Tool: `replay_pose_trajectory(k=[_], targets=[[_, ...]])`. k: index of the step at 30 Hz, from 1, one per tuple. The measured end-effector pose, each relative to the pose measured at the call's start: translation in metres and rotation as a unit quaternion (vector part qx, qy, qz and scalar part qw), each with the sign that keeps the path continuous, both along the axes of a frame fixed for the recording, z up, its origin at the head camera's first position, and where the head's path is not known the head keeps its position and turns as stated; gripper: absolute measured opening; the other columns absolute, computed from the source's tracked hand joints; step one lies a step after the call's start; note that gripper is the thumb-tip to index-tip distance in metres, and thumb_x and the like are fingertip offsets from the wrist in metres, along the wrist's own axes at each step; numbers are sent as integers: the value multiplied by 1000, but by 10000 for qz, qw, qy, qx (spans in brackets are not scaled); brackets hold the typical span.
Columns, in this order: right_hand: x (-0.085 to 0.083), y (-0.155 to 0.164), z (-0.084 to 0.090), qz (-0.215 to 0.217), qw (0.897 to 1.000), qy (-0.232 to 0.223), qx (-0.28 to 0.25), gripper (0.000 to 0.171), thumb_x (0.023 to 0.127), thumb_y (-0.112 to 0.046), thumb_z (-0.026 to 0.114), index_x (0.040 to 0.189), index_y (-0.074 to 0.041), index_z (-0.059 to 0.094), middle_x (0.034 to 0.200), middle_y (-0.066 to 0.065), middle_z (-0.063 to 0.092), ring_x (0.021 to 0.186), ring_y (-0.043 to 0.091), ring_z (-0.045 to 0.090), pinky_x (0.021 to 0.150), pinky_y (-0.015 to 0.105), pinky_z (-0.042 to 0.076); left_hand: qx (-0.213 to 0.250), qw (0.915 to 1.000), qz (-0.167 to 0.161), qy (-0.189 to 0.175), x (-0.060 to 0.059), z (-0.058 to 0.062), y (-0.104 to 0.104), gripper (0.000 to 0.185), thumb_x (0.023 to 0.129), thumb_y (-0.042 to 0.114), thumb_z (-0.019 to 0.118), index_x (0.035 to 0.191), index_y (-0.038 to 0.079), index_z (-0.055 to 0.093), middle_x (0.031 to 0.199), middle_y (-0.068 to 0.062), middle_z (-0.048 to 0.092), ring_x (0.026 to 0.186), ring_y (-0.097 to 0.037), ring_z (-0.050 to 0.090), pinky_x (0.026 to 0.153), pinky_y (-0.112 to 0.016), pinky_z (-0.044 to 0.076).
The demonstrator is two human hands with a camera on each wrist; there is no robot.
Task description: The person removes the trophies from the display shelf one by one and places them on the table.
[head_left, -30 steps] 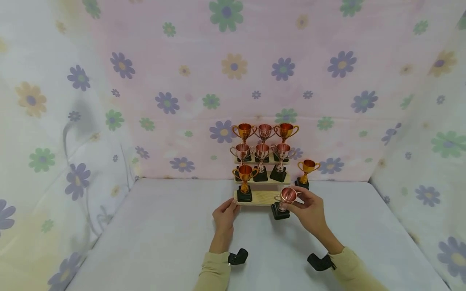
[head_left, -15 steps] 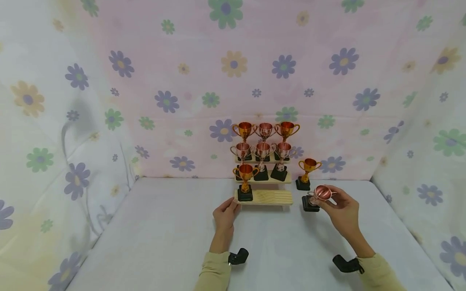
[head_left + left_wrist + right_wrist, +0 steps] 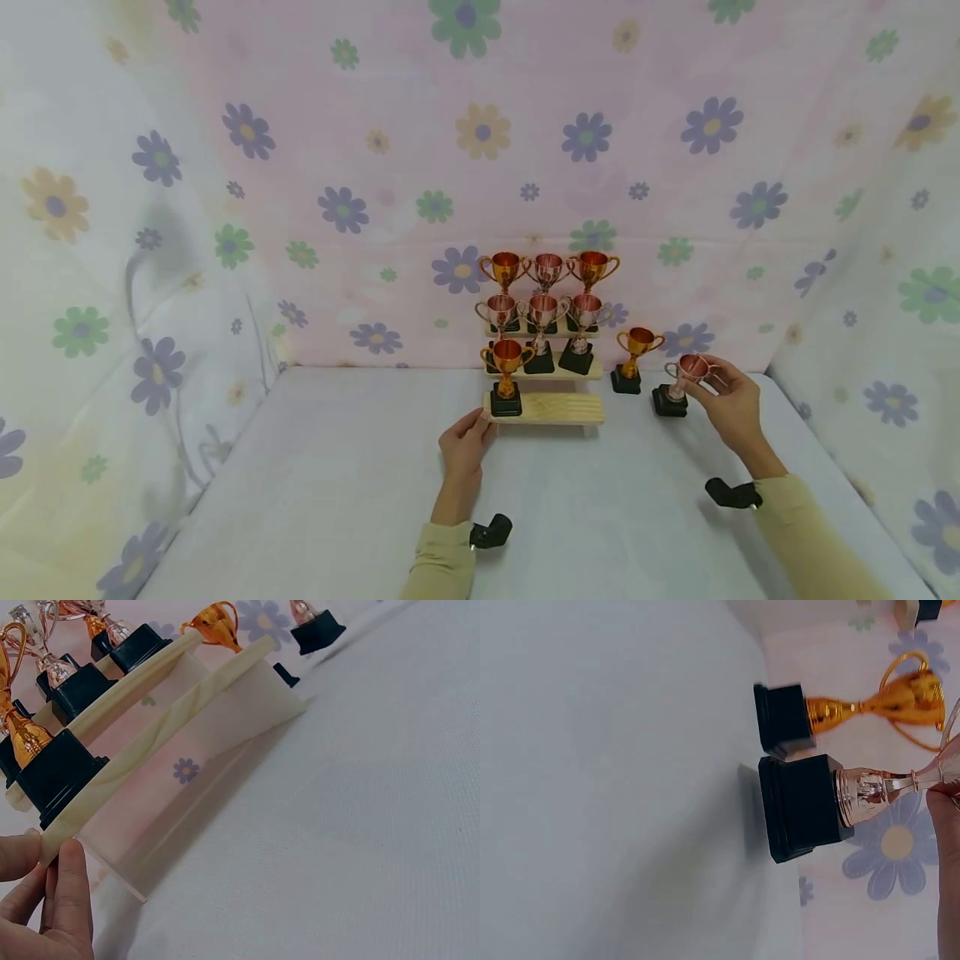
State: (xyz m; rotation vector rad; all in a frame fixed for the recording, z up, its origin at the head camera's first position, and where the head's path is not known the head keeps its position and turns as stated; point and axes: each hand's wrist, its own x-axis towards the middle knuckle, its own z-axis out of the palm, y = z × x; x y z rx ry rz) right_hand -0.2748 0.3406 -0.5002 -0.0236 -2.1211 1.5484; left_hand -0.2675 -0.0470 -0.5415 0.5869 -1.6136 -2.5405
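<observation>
Two hands are at work. Right hand [image 3: 731, 400] pinches a rose-copper trophy cup [image 3: 686, 372] by its bowl, black base apparently on the white table [image 3: 337, 483], just right of a gold trophy [image 3: 636, 354]. Left hand [image 3: 463, 442], fingers nearly straight, touches the wooden tiered stand [image 3: 555, 408] at its bottom-left corner.

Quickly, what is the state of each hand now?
Left hand: open, fingertips touching the wooden stand.
Right hand: holds the pink trophy by its cup.
</observation>
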Motion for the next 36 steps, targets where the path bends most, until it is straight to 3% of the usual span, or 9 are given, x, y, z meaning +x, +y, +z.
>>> replay_pose_trajectory(k=[11, 21, 25, 31, 36], targets=[[-32, 19, 3, 433, 9969, -635, -185, 55, 89, -7, 79, 137, 3, 53, 104, -27, 60, 95, -14, 59, 79, 4, 53, -35, 10000, -6, -32, -5, -1, -2, 29, 97, -1, 65, 124, -13, 64, 122, -26, 63, 92, -16, 69, 89, -30, 62], [-41, 19, 7, 641, 9932, -959, -124, 59, 94, -10, 74, 141, 10, 45, 104, -22, 58, 93, -12, 59, 78, 6, 54, -71, 10000, -25, -22, 3, -3, -2, 30, 98, 0, 65, 125, -13, 63, 121, -25, 63, 90, -15, 69, 91, -33, 61], [-49, 22, 1, 616, 9929, -1017, -69, 60, 94, -16, 75, 142, 7, 45, 105, -21, 56, 93, -12, 59, 79, 6, 54, -54, 10000, -3, -11, 2, -5, -3, 30, 98, 0, 65, 125, -13, 64, 119, -24, 64, 89, -14, 69, 89, -32, 62], [-52, 23, 1, 725, 9927, -890, -373, 37, 92, -14, 77, 124, -11, 58, 104, -21, 59, 92, -8, 61, 77, 8, 56, -67, 10000, -31, -66, 0, -6, -1, 30, 98, 0, 65, 125, -12, 64, 122, -26, 63, 92, -16, 69, 90, -32, 61], [-55, 27, 0, 828, 9914, -827, -581, 33, 91, -10, 78, 118, -18, 60, 104, -20, 61, 91, -7, 62, 75, 8, 56, -76, 9999, -56, -61, -1, -4, -1, 30, 99, 1, 64, 125, -12, 64, 123, -25, 63, 92, -16, 69, 91, -32, 61]])
